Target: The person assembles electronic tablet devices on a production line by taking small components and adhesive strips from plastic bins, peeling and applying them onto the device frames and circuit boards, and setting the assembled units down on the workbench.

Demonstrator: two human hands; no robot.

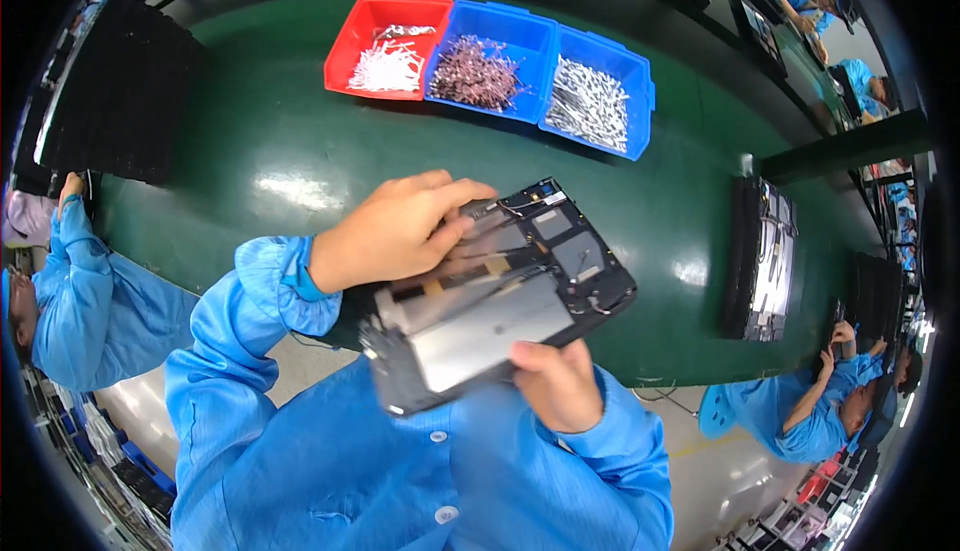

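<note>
An opened, dark tablet-like device (510, 306) is held mid-view at the near edge of the green desk (270, 126). The right hand (562, 388) grips its 5 o'clock edge, thumb on top; the left hand (385, 229) is at its 10 o'clock side, fingers curled, though I can't tell whether they pinch anything. A red bin (360, 36) and two blue bins (532, 43) sit at 12 o'clock.

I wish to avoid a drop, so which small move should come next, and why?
Perhaps move the opened device further over the green table: in this view its near corner reaches past the table's edge, and the right hand holds its near side while the left hand is over its inside.
</note>
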